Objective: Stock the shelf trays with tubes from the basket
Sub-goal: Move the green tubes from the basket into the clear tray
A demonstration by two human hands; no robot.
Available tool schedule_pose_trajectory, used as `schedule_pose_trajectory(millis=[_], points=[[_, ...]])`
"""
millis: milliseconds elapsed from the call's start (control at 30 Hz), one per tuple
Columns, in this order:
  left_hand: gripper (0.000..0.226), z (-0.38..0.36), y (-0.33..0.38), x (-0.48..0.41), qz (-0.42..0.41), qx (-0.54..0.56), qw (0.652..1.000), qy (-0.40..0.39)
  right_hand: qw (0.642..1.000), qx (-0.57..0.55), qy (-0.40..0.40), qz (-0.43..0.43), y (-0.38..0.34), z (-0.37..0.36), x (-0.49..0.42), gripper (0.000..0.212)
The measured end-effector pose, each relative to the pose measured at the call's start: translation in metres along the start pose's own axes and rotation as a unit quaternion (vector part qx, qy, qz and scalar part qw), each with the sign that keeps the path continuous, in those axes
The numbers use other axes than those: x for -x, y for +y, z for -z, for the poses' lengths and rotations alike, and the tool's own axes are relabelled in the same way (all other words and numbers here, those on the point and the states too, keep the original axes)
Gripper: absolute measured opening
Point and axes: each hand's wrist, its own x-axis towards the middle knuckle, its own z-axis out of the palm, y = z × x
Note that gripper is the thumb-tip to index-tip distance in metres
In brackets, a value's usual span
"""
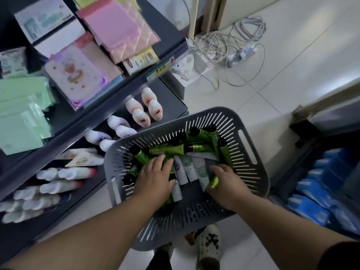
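A grey slotted basket (251, 152) stands on the floor in front of me, holding several green tubes with black caps (200, 148) and several white tubes (190, 168). Both my hands are inside it. My left hand (155, 178) lies palm down over the green tubes on the left, fingers spread and slightly bent. My right hand (226, 182) grips a green tube (214, 181) at the basket's right side. The dark shelf tray (173, 102) to the left holds rows of white tubes (153, 110).
Upper shelves at left carry pink, green and white boxed goods (109, 26). Tangled cables and a power strip (229, 49) lie on the tiled floor behind the basket. Blue packs (321, 191) fill a low shelf at right. My shoe (210, 244) is below the basket.
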Motion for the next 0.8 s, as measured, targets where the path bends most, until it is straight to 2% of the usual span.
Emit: schedule_pose_trajectory(millis=[267, 500, 700, 800], points=[[0.058, -0.047, 0.001, -0.038, -0.025, -0.014, 0.999, -0.022, 0.995, 0.018, -0.085, -0.044, 0.017, -0.041, -0.061, 0.078], [0.061, -0.073, 0.004, -0.06, -0.011, -0.009, 0.999, -0.042, 0.985, 0.044, -0.151, -0.065, 0.015, -0.057, -0.094, 0.068], [0.047, -0.087, 0.005, -0.056, -0.016, 0.046, 0.999, 0.003, 0.986, 0.074, -0.133, -0.064, 0.01, -0.053, -0.09, 0.069], [0.037, -0.085, 0.007, -0.048, -0.018, 0.1, 0.994, 0.033, 0.993, 0.045, -0.082, -0.066, -0.001, -0.051, -0.083, 0.047]])
